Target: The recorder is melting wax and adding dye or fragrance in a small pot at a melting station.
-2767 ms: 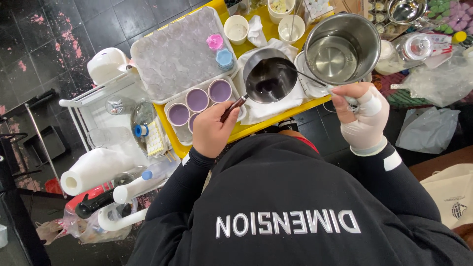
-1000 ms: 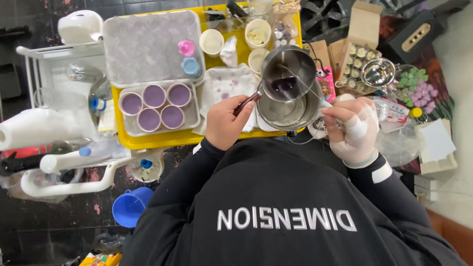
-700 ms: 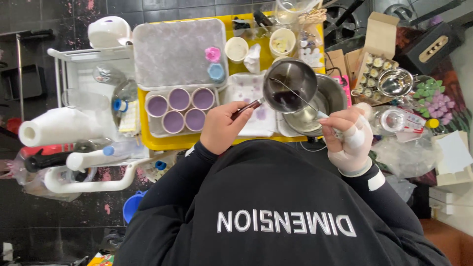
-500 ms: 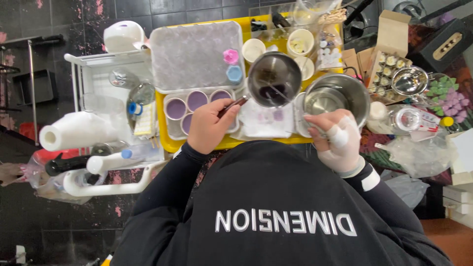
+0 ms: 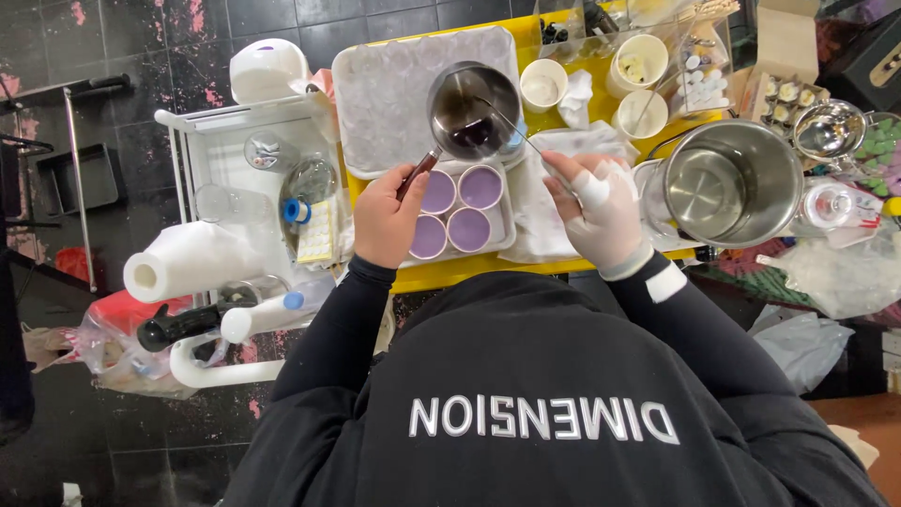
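My left hand [image 5: 383, 221] grips the dark handle of a small steel saucepan [image 5: 472, 105] with a little dark purple liquid in it. The pan hangs over the far edge of a white tray [image 5: 502, 239] that holds several round cups of pale purple filling [image 5: 466, 228]. My right hand [image 5: 601, 211], in a white glove, pinches a thin metal stick [image 5: 519, 136] whose far end reaches into the pan. Both hands are over the yellow tabletop [image 5: 450, 274].
A large empty steel pot [image 5: 732, 183] stands to the right on a white cloth [image 5: 549, 202]. Paper cups [image 5: 641, 115] and a white textured tray [image 5: 385, 84] lie behind. To the left a white rack holds a paper towel roll [image 5: 183, 261] and bottles.
The saucepan has moved left, from over the large steel pot to over the tray of purple cups. My gloved right hand followed with the stick.
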